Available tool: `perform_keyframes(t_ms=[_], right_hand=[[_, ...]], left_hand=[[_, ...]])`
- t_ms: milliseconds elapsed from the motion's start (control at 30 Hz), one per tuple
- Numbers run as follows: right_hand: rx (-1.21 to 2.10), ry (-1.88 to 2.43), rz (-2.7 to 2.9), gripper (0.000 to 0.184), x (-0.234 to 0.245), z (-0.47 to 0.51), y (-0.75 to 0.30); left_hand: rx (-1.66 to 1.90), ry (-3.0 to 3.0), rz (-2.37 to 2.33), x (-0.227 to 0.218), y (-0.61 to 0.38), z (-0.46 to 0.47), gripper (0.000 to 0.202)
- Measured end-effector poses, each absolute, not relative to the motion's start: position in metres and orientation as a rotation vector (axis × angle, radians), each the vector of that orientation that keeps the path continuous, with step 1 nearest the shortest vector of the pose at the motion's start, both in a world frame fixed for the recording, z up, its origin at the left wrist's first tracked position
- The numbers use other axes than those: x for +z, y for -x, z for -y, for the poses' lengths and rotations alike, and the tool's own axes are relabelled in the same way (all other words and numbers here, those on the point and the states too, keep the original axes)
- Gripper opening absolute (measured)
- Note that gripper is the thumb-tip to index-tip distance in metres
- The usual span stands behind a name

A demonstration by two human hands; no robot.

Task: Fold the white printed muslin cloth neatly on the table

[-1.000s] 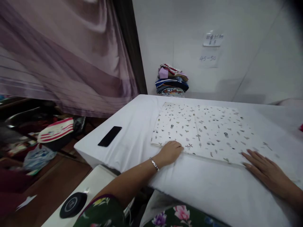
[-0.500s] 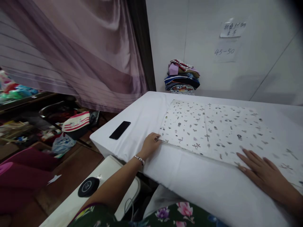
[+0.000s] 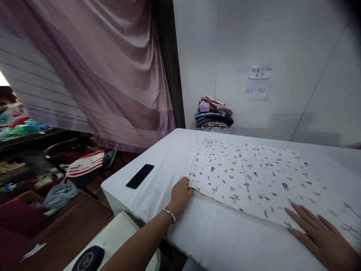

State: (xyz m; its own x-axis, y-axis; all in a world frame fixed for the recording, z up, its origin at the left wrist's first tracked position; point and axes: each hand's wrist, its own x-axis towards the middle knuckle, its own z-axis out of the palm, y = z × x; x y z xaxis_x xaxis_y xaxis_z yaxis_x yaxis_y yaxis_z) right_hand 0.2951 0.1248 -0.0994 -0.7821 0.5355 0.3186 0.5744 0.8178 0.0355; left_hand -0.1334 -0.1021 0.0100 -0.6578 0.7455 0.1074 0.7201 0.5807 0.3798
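Observation:
A white cloth [image 3: 225,173] with small printed motifs, palm trees and rainbows among them, lies spread in a flat rectangle on the white-covered table. At its near left corner is my left hand [image 3: 181,192], fingers curled and closed on the cloth's corner; the fingertips are partly hidden. A bracelet circles that wrist. My right hand [image 3: 321,233] rests palm down with fingers stretched out over the cloth's near edge, farther right. It holds nothing.
A black phone [image 3: 140,176] lies on the table [image 3: 166,160] to the left. Behind the table, a stack of folded fabrics [image 3: 214,114] stands by the wall. A pink curtain [image 3: 121,75] hangs at left. Below are a white stool-like surface [image 3: 118,235] and a chair [image 3: 84,165].
The view has tilted up, so the table and cloth sit lower in the picture. Both hands keep about the same places on the cloth.

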Motion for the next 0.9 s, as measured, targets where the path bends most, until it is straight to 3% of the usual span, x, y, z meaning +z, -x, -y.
perform_keyframes(t_ms=[333,633,900], right_hand=[[-0.108,0.823,2.688,0.065,-0.105,-0.128,-0.294],[0.009,0.949,2.781,0.06,-0.065,-0.107,-0.28],[0.458,1.124,2.815,0.053,-0.029,-0.106,-0.275]], left_hand=[[0.428,-1.255,-2.753,0.016,0.143,0.114,0.019],[0.752,-1.564,-2.48,0.006,0.162,0.111,0.026],[0.565,-1.453,-2.386,0.019,0.183,0.111,0.025]])
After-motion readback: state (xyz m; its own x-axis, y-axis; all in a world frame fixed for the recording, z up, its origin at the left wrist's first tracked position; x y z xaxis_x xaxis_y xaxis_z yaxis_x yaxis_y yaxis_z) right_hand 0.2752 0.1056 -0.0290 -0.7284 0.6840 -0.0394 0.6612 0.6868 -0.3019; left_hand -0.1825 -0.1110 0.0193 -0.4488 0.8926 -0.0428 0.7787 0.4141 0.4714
